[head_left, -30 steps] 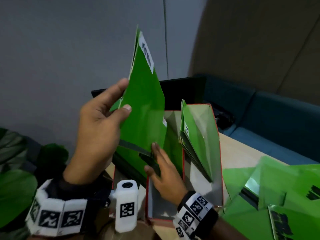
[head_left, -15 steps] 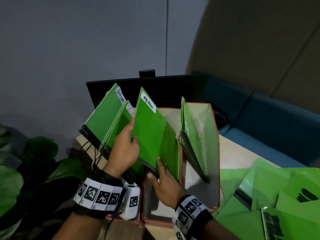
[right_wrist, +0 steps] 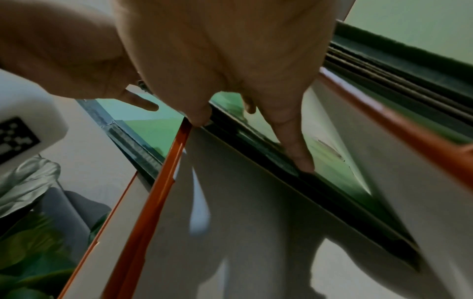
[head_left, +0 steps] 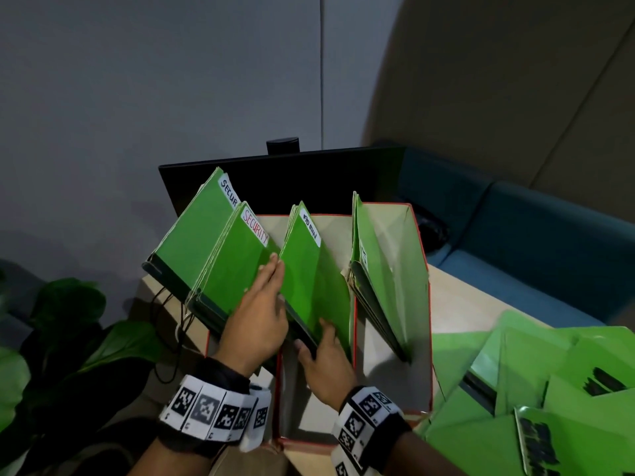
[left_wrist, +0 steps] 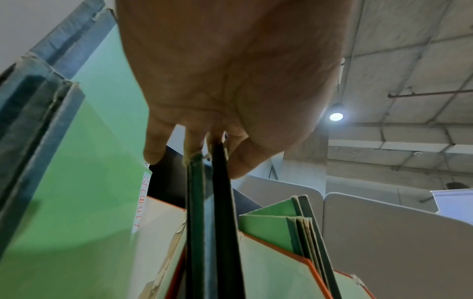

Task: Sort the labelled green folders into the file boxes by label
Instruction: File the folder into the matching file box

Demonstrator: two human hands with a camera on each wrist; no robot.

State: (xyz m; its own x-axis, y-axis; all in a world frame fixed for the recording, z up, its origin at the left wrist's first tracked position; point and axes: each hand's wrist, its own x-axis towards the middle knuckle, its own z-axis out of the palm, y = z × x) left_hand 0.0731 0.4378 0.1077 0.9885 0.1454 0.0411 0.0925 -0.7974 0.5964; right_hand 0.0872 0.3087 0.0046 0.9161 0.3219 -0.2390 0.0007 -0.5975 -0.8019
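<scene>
Three red-edged file boxes stand in a row. The green ADMIN folder leans inside the middle box. My left hand lies along its left face; in the left wrist view the left hand pinches the folder's dark spine between thumb and fingers. My right hand is down in the box, straight fingers resting on the folder's lower spine. SECURITY folders fill the left box, and more green folders lean in the right box.
Several loose green folders lie spread over the table at the right. A black monitor stands right behind the boxes. A leafy plant is at the left, and a blue sofa at the back right.
The ADMIN folder, held high a second ago, has come down into the middle box with my left hand. My right hand stayed low at the folder's bottom edge.
</scene>
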